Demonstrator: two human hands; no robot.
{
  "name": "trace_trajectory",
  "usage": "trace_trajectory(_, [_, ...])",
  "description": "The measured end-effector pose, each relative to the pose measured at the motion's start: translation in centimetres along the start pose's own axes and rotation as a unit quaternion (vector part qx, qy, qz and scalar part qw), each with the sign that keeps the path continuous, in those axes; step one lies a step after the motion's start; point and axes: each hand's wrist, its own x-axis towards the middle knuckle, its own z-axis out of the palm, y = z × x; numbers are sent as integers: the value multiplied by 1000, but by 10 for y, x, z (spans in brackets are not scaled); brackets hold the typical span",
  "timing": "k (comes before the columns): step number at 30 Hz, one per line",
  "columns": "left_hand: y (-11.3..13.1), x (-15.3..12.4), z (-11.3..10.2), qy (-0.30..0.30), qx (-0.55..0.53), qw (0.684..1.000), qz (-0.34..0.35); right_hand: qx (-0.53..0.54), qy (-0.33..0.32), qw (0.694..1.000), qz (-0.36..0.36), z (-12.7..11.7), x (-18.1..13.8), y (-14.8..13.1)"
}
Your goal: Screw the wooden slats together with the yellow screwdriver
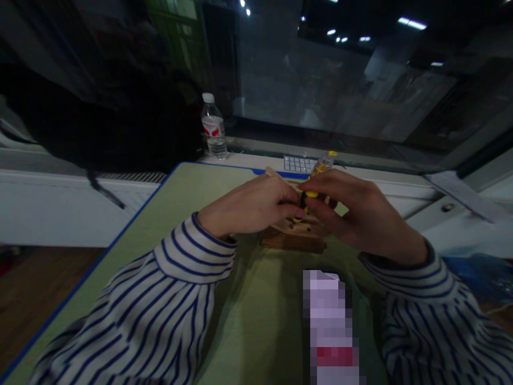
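Note:
My left hand and my right hand meet over the far part of the table. Between their fingertips is a small yellow-and-black piece, pinched from both sides; its exact kind is hard to make out. Right below the fingers lies a light wooden piece with dark holes, partly covered by my hands. Along its near side runs a brown strip. Just behind my right hand stands a clear container with yellow bits inside and a yellow top.
The green table has a blue edge. A pixelated pale object lies near its front. On the sill behind are a water bottle and a blue-and-white grid sheet. A black bag-like mass is at left, a dark window beyond.

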Motion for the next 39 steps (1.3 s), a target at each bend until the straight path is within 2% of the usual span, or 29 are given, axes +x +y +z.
trace_trajectory(17, [4,-1,-3,-17,-7,1000,-8,-43,-3,999,-2,1,-3,4])
trace_trajectory(30, [3,-1,-2,25,7,1000,-16,-22,-4,1000,7,0,-1,1])
trace_trajectory(39, [0,1,-1,23,19,1000,-5,-15,5,1000,-9,1,-1,2])
